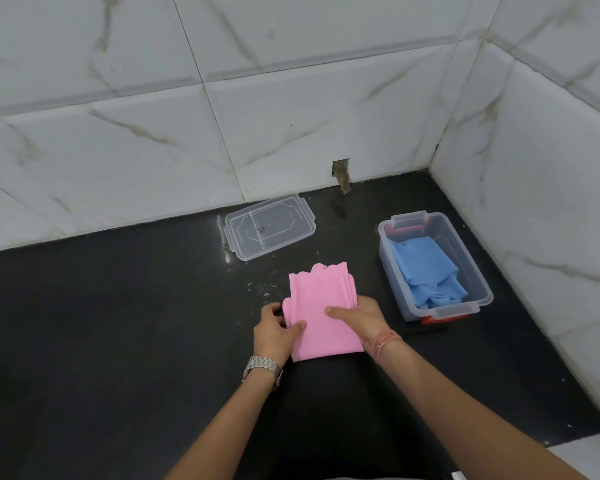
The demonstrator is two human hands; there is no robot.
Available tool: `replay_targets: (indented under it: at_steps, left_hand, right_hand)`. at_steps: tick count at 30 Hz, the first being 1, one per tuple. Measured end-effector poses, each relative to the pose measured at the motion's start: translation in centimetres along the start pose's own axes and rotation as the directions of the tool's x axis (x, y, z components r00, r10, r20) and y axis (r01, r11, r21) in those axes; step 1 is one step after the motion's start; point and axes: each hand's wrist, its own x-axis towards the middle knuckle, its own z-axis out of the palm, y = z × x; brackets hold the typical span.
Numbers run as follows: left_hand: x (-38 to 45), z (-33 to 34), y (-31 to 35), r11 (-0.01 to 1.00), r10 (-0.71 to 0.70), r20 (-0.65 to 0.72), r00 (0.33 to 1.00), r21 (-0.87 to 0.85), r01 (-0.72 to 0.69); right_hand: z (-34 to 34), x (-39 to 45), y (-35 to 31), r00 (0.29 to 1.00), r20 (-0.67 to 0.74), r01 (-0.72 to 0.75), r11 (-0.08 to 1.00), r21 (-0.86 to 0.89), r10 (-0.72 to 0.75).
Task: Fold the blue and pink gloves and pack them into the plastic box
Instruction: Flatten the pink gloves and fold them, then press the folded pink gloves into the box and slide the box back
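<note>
The pink gloves (317,306) lie stacked flat on the black counter, scalloped cuffs pointing away from me. My left hand (276,332) grips their left edge, thumb on top. My right hand (359,317) holds the right edge, thumb pressed on the pink surface. To the right stands the clear plastic box (473,268), open, with the blue gloves (425,271) lying folded and crumpled inside it. The box's clear lid (269,232) rests flat on the counter near the back wall.
The black counter (118,323) runs to white marble-look tiled walls at the back and right. A small hole in the back tile (341,169) sits above the counter. Red clips (430,319) show at the box's near end. A watch is on my left wrist.
</note>
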Motion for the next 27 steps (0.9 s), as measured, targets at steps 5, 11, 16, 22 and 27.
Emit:
replay_targets:
  at_steps: [5,11,16,22,27]
  left_hand:
    - [-0.7,-0.3,-0.5,0.985,-0.038,0.187,0.982,-0.157,0.068]
    - [-2.5,-1.0,0.5,0.803,0.130,0.418,0.899,-0.576,0.152]
    - [-3.7,1.0,5.8,0.724,0.237,0.505,0.830,-0.662,0.195]
    - [-3.1,6.0,14.9,0.848,0.348,0.396,0.850,-0.519,-0.106]
    - [-1.3,10.7,17.7,0.932,0.359,0.295,0.885,-0.067,-0.356]
  right_hand:
    - [0.0,-1.9,0.3,0.988,0.046,0.152,0.982,-0.111,-0.148]
    - [-3.1,-5.4,-2.5,0.929,0.204,0.351,0.912,-0.214,-0.310]
    - [-8.7,-7.1,-6.4,0.930,0.104,0.360,0.929,-0.083,-0.351]
    - [-16.5,-4.3,-10.3,0.924,-0.098,0.358,0.926,-0.118,-0.369]
    - [-19.4,0.1,-10.0,0.956,-0.125,0.233,0.944,-0.233,-0.267]
